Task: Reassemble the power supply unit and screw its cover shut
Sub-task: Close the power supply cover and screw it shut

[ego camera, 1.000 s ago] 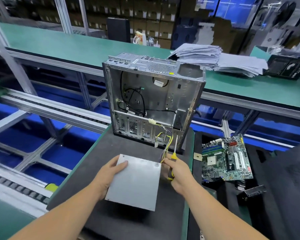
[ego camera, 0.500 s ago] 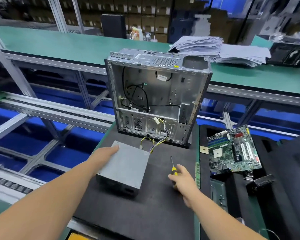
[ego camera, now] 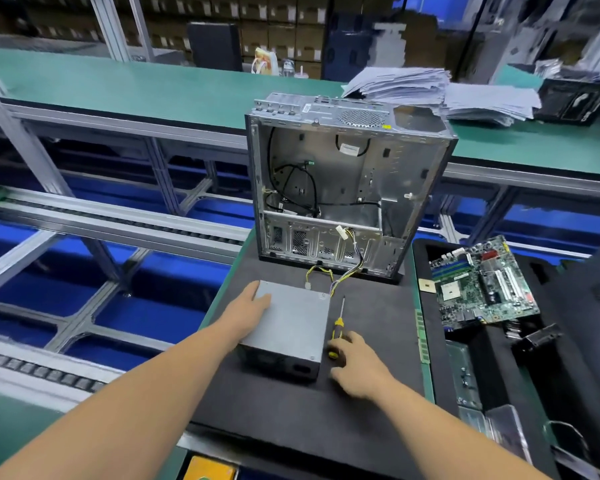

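The open computer case (ego camera: 343,188) stands at the far end of the table (ego camera: 291,410). Before it lies the power supply unit (ego camera: 291,323), steadied by the left hand (ego camera: 253,306) resting flat on top. The right hand (ego camera: 357,362) curls around the screwdriver (ego camera: 336,330); seat its tip squarely before turning.

Screwdriver (ego camera: 336,327) handle end hidden — under right hand (ego camera: 359,367).

One grey metal power supply box (ego camera: 290,322) lies on one black foam mat (ego camera: 291,403). One open silver computer case (ego camera: 340,188), one yellow-handled screwdriver (ego camera: 337,327), one green motherboard (ego camera: 482,282), two paper stacks (ego camera: 399,85) (ego camera: 489,102), and two bare hands (ego camera: 253,306) (ego camera: 357,365) show.
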